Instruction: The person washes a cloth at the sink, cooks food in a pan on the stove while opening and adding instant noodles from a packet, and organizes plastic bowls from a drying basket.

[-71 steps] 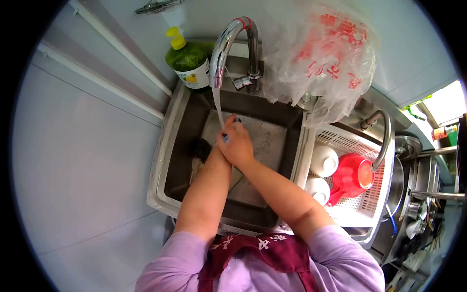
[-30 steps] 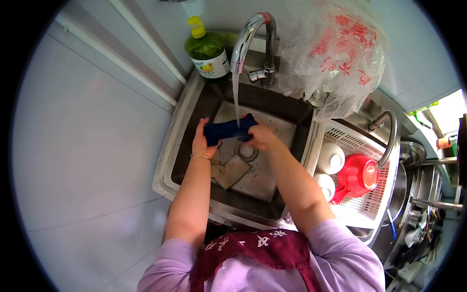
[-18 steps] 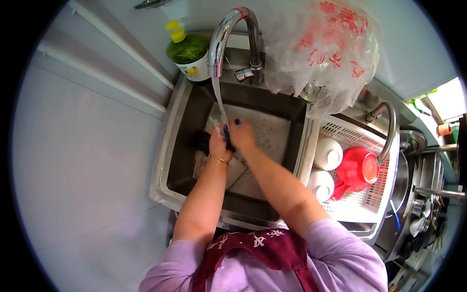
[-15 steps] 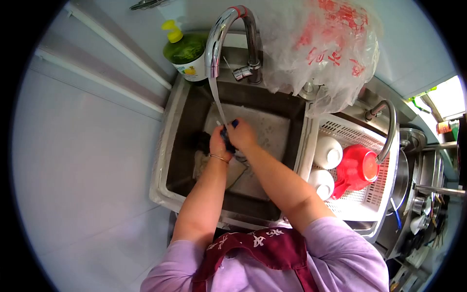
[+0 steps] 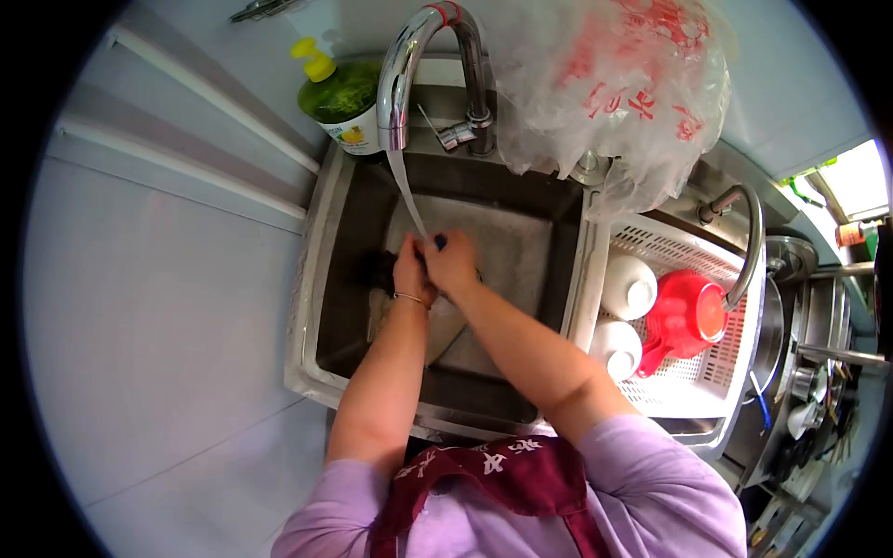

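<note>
Together, left hand (image 5: 410,273) against right hand (image 5: 455,264)

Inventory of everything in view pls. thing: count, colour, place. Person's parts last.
sink: 1, grey metal, centre
tap: 1, chrome, behind sink, running
soap bottle: 1, green, yellow pump, sink's rear left
plastic bag: count unclear, clear with red print, rear right
basket: 1, white, right of sink
second tap: 1, grey metal, over basket
bowls: 2, white, upside down in basket
handled pot: 1, red, upside down in basket
blue item: 1, dark blue, under tap, mostly hidden
pipes: 2, white, left wall
cookware: several, mostly metal, far right
apron: 1, maroon, chest
sleeves: 2, lilac
left hand: 1, bare, near stream
right hand: 1, bare, beside left
</note>
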Demonstrator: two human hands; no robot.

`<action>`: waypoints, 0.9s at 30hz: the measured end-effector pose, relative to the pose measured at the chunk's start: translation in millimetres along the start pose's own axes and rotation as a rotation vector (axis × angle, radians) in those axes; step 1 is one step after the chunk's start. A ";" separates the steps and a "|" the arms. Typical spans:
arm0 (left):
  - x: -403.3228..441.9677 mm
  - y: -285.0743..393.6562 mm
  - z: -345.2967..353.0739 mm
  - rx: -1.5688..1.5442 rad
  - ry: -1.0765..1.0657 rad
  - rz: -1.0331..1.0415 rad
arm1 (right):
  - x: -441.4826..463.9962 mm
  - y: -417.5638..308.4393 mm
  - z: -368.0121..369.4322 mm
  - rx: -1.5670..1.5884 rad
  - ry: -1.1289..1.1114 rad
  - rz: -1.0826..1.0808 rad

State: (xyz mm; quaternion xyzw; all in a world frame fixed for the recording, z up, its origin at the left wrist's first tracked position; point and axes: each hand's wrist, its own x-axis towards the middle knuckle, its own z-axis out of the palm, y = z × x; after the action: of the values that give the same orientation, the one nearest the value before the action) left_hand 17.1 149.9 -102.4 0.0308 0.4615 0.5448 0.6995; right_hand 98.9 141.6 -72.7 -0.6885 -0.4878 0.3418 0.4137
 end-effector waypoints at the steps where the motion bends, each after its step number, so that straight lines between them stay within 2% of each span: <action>1: 26.1 -4.4 -26.8 -0.057 -0.149 -0.016 | -17.7 3.7 18.2 -0.071 0.163 -0.155; 2: 40.1 -4.0 -43.7 -0.113 -0.298 -0.034 | -37.1 -7.4 16.4 -0.072 0.163 -0.154; 3: 16.1 19.0 -24.2 0.046 -0.310 -0.250 | -56.1 -28.5 5.7 -0.026 0.150 -0.264; 4: 18.7 10.1 -28.1 0.044 -0.307 -0.251 | -65.6 -39.6 -1.1 0.021 0.134 -0.372; 6: 22.8 -9.9 -31.7 -0.171 -0.289 -0.060 | -37.2 -30.6 2.4 0.037 0.216 -0.320; 7: 10.2 -4.1 -20.3 -0.254 -0.342 0.070 | -24.6 -31.0 -4.1 0.072 0.099 -0.166; 8: -1.3 -0.2 -7.5 -0.254 -0.343 0.066 | -12.8 -31.8 -9.3 0.101 -0.015 -0.015; 10: -29.6 12.9 25.0 -0.085 -0.122 -0.006 | 4.4 -22.7 -4.4 0.082 0.036 0.013; 12: -29.0 12.0 19.4 -0.032 -0.092 -0.005 | 14.7 -27.9 -14.5 0.047 -0.209 0.158; 14: -23.7 20.2 8.1 0.028 -0.066 -0.001 | 29.2 -18.9 -10.5 0.006 -0.207 0.172; 16: -28.3 39.1 4.1 0.093 -0.180 -0.016 | 45.0 4.1 -13.4 -0.041 -0.203 0.191; 18: -44.1 63.0 17.3 0.079 -0.173 -0.012 | 59.1 29.2 -26.8 0.007 -0.303 0.026; 19: -46.1 72.7 24.8 0.130 -0.123 0.072 | 61.6 30.2 -33.8 0.006 -0.310 0.023; 20: -44.1 79.4 28.1 0.180 -0.073 0.155 | 64.1 30.8 -40.3 -0.072 -0.516 -0.046; 21: -39.7 83.7 26.8 0.179 -0.122 0.195 | 63.9 27.4 -45.1 -0.149 -0.718 -0.112; 22: -39.0 85.9 31.5 0.176 -0.122 0.197 | 60.4 14.7 -50.8 -0.151 -0.719 -0.114; 24: -40.5 86.4 39.2 0.154 -0.204 0.210 | 46.2 -6.0 -58.9 0.014 -0.941 -0.032; 25: -42.0 83.9 41.6 0.153 -0.204 0.213 | 37.1 -8.1 -56.0 0.014 -0.943 -0.035; 27: -44.5 81.2 47.0 0.180 -0.241 0.269 | 22.6 -13.7 -49.1 0.238 -0.871 0.017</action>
State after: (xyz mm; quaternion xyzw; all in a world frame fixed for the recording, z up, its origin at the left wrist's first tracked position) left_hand -9.7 169.1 -4.0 0.2197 0.4132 0.5823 0.6648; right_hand 143.1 154.1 -41.1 -0.4323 -0.5679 0.6568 0.2434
